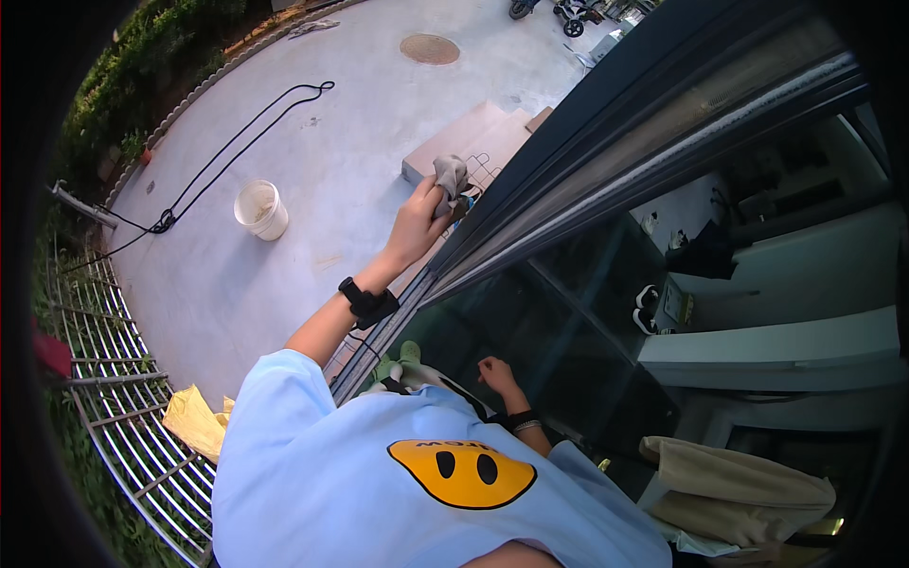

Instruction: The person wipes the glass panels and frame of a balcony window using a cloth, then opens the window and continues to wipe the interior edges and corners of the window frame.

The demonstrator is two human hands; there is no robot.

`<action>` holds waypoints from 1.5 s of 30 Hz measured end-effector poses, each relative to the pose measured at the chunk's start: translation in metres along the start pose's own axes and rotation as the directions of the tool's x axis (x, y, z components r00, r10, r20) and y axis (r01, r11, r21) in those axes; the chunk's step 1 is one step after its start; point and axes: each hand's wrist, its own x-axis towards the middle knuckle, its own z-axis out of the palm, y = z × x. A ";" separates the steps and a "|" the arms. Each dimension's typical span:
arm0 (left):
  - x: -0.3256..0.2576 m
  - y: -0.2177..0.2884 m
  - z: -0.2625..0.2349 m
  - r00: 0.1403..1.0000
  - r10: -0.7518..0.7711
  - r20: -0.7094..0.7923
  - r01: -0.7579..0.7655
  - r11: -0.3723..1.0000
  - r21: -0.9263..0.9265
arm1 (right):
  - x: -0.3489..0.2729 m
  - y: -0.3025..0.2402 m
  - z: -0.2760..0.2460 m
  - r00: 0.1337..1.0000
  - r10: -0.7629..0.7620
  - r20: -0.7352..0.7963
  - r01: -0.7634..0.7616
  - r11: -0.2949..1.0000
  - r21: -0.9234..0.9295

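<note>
Closest to me is the light blue shirt (379,483) with its yellow smiley print, filling the bottom of my view. Just past it my right hand (494,372) hangs loosely curled near the dark glass pane (568,312); it holds nothing, and I cannot tell whether it touches the pane. To my left a curved metal railing (123,417) borders the pale concrete patio floor (284,218), and a yellow cloth (196,422) is draped at the railing's foot. Further out my left hand (417,225), with a black band at the wrist, is clenched around a grey rag (452,176). The rag is bunched, its long axis running upward out of the fist, and it sits just beside the dark sliding door frame (606,123). On the floor to the left stands a white bucket (261,209), upright; its inside looks pale and I cannot make out any contents. A black hose (237,142) loops beyond it, and a round manhole cover (429,48) lies at the far edge.
</note>
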 end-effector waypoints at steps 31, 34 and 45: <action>0.068 0.017 0.018 0.927 0.334 0.169 -0.310 0.938 -0.154 | 0.034 -0.014 -0.022 0.994 -0.087 -0.067 0.084 0.995 -0.047; 0.039 -0.009 0.014 0.992 -0.056 0.109 0.096 0.908 -0.407 | 0.038 -0.029 -0.022 0.987 -0.139 -0.081 0.136 0.990 -0.035; -0.043 -0.029 -0.076 0.684 -0.519 0.513 0.350 -0.383 -0.855 | 0.041 -0.092 -0.032 0.921 -0.333 -0.203 0.352 0.934 0.065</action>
